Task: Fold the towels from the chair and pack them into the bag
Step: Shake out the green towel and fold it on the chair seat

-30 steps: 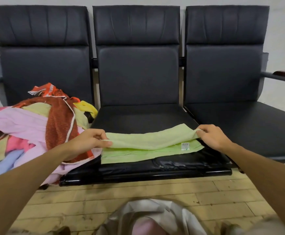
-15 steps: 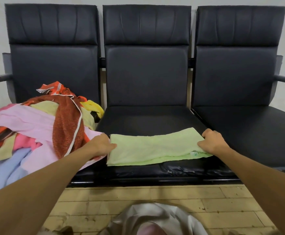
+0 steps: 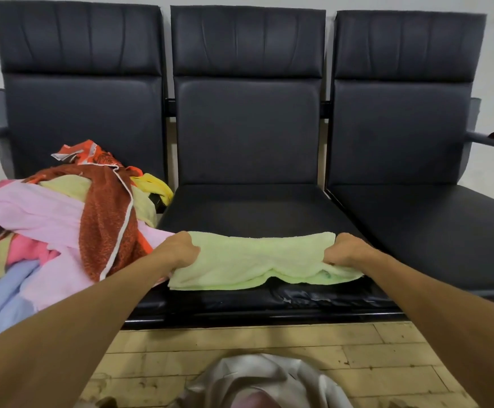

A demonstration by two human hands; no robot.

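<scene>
Head view: three black seats (image 3: 248, 128). One folded green towel (image 3: 257, 260) lay on middle seat's front edge. Left grip (image 3: 182, 250) and right grip (image 3: 344, 250) each clenched a towel end. One towel pile (image 3: 63, 225) on left seat; one grey bag (image 3: 257, 378) on floor.

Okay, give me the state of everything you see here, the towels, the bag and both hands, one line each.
green towel: folded in layers, lying at the front of the middle chair seat.
left hand: grips the towel's left end.
right hand: grips the towel's right end.
towel pile: unfolded, heaped on the left chair.
bag: on the floor, mouth open, something pink inside.
</scene>
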